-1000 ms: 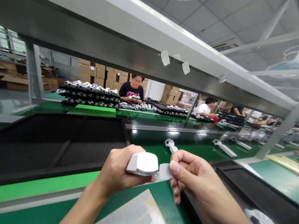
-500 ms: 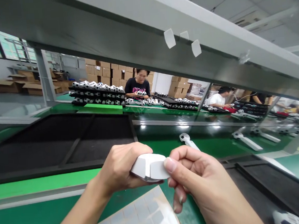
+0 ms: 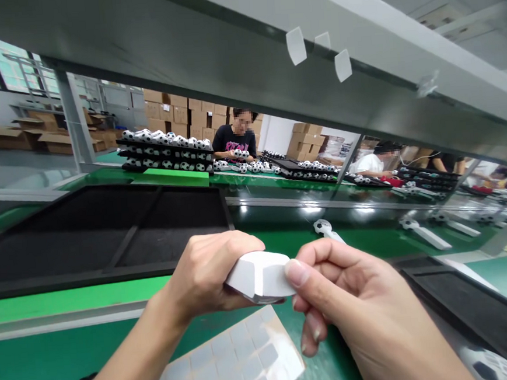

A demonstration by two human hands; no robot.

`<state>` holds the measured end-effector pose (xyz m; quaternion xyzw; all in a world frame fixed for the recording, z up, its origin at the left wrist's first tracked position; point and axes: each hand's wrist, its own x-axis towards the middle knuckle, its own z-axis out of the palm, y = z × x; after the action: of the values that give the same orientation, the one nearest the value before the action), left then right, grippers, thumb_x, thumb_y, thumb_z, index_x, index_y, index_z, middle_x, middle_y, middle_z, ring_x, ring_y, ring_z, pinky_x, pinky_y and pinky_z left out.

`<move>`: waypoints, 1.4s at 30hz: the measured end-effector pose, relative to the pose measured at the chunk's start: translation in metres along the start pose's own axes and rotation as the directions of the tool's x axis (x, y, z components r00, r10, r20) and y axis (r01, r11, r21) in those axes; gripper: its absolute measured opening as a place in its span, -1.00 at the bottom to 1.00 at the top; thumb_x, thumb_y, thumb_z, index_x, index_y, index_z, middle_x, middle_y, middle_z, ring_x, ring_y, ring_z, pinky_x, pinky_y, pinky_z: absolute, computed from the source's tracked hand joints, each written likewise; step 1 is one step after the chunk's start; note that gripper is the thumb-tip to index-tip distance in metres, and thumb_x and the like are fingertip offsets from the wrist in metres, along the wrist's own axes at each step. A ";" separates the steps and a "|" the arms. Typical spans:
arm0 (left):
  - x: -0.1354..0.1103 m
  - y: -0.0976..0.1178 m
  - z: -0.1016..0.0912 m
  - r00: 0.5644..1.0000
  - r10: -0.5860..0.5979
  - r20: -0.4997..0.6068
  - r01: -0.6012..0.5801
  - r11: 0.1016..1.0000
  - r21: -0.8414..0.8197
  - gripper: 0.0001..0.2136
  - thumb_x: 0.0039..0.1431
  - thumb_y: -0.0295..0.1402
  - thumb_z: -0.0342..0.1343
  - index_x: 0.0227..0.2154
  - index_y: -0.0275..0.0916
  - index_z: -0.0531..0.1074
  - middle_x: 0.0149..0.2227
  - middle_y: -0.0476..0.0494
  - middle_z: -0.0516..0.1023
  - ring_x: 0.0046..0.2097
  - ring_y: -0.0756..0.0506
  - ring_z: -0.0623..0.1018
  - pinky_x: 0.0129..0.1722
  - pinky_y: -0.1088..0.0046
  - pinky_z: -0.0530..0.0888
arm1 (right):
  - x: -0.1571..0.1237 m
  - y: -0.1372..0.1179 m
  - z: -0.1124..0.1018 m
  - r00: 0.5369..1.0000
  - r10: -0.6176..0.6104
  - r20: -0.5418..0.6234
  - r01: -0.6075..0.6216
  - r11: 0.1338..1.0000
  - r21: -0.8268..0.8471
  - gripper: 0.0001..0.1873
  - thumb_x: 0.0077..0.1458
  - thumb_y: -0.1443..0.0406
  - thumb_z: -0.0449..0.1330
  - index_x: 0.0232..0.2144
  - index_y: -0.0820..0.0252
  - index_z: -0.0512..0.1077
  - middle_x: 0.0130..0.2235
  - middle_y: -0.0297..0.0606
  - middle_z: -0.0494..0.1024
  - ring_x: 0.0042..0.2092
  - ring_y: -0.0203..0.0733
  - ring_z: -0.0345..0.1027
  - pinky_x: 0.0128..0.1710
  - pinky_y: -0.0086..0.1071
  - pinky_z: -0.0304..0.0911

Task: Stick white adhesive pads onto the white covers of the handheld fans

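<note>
- The left hand (image 3: 203, 276) is closed around a white faceted shell (image 3: 254, 276), its fingers wrapped over the back, holding the piece tilted at the centre of the view.
- The right hand (image 3: 359, 304) is closed in a pinch at about 3 o'clock from the shell, with its thumb bearing on a pale square patch (image 3: 275, 276) that lies against the shell's face. The thumb hides part of the patch, so its edge is hard to judge.
- The flat thumb pad against a firmly braced shell looks like a sound grip: the pressure stays even, and a crease seems unlikely.
- A sheet of pale square patches (image 3: 231, 355) lies at 6 o'clock on the green worktop (image 3: 69, 299), just below the hands.
- A black-and-white toy football (image 3: 487, 368) sits at about 5 o'clock.
- A black tray (image 3: 108, 236) lies at 10 o'clock.
- At 12 o'clock, beyond the overhead rail (image 3: 144, 23), a co-worker (image 3: 234, 141) handles small footballs beside loaded racks (image 3: 165, 153).
</note>
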<state>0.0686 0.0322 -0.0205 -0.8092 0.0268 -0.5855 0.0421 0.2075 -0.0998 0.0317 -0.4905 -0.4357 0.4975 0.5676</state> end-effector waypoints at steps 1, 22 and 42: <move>0.000 0.000 0.000 1.000 0.001 0.003 -0.001 1.000 -0.003 -0.73 0.35 -0.14 0.08 -0.23 -0.29 0.33 -0.46 -0.10 0.56 -0.47 -0.07 0.61 -0.51 0.47 0.49 | -0.001 0.000 -0.001 1.000 -0.016 -0.008 0.015 0.998 -0.054 -0.72 0.07 0.14 0.42 -0.45 0.19 0.46 -0.60 -0.50 0.47 -0.65 -0.48 0.34 -0.61 -0.68 0.32; -0.012 0.007 -0.001 0.985 -0.090 -0.148 0.094 0.995 0.023 -0.51 0.35 -0.12 0.08 0.22 -0.30 0.32 -0.10 -0.26 0.65 -0.08 -0.14 0.65 -0.16 0.48 0.59 | 0.019 0.022 0.015 0.927 -0.201 0.318 0.199 0.979 0.039 -0.52 0.26 -0.06 0.10 0.06 -0.02 0.55 -0.32 -0.24 0.55 -0.51 -0.37 0.31 -0.57 -0.55 0.30; -0.004 0.006 -0.005 0.974 -0.088 -0.207 0.077 0.995 -0.060 -0.47 0.26 -0.11 0.19 0.19 -0.27 0.32 -0.02 -0.37 0.60 -0.18 -0.17 0.66 -0.35 0.44 0.63 | 0.021 0.048 0.016 0.389 -0.910 0.143 0.795 0.254 -0.551 -0.39 0.14 0.25 0.37 0.21 -0.25 0.35 0.05 -0.46 0.61 -0.05 -0.10 0.57 -0.09 -0.33 0.48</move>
<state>0.0623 0.0263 -0.0235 -0.7443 0.0126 -0.6677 -0.0063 0.1874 -0.0762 -0.0136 -0.3584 -0.6894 -0.0900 0.6230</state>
